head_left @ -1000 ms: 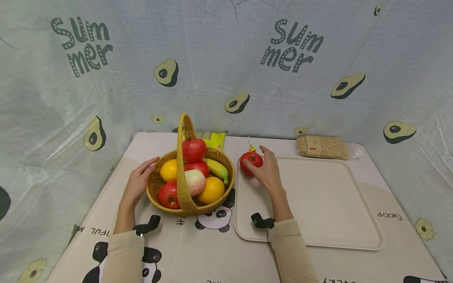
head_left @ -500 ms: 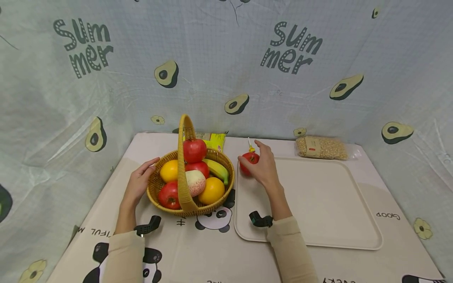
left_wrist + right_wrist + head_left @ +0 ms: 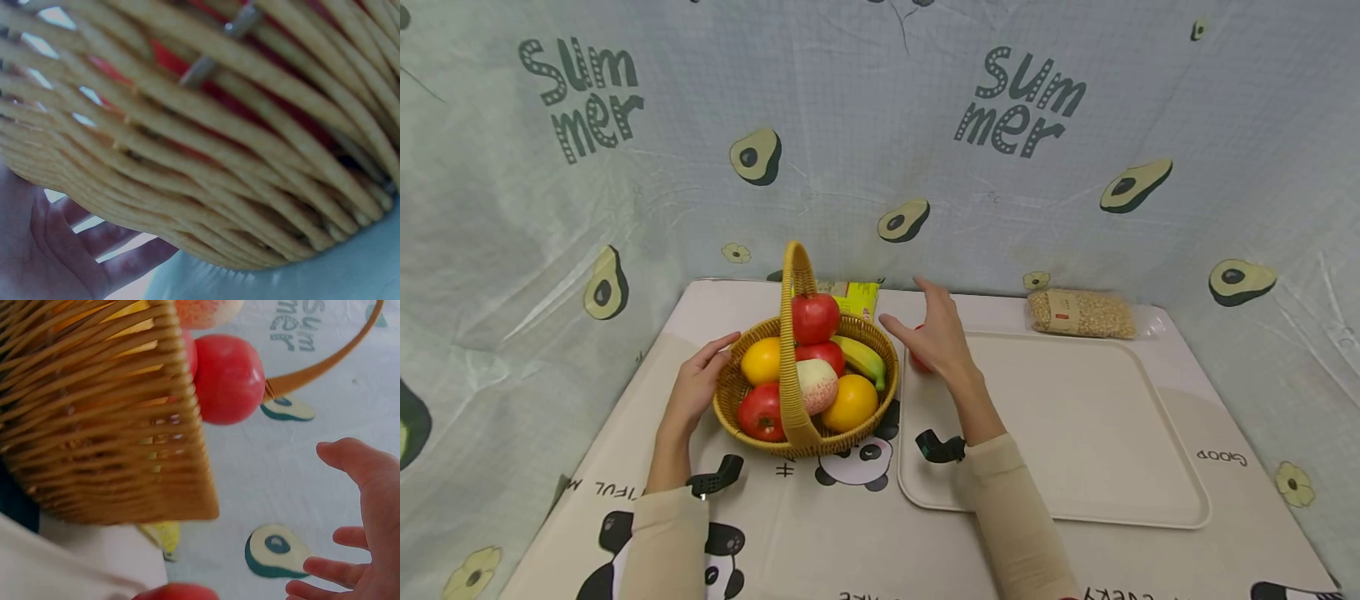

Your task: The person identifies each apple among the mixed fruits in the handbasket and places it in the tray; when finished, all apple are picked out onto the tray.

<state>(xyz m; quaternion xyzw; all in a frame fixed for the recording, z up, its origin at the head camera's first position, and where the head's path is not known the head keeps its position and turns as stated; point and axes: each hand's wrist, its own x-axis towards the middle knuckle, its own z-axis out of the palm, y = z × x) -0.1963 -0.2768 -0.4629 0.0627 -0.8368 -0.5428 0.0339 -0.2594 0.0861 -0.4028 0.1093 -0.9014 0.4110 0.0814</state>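
A yellow wicker basket with a tall arched handle stands left of centre. It holds red apple-like fruits, oranges, a speckled peach and a banana. My left hand touches the basket's left side; its fingers stretch along the weave. My right hand is spread with nothing in it, between the basket and the tray's back left corner. Below it lies another round red fruit, mostly hidden by the hand in the head view.
A beige tray takes up the right half of the table. Behind it lies a clear bag of pale grains or beans. A yellow-green packet sits behind the basket. Avocado-print cloth walls rise at the back and sides.
My right hand has let go of the red fruit at the tray's corner and moved left and back, towards the basket, with fingers spread. The left hand has stayed at the basket.
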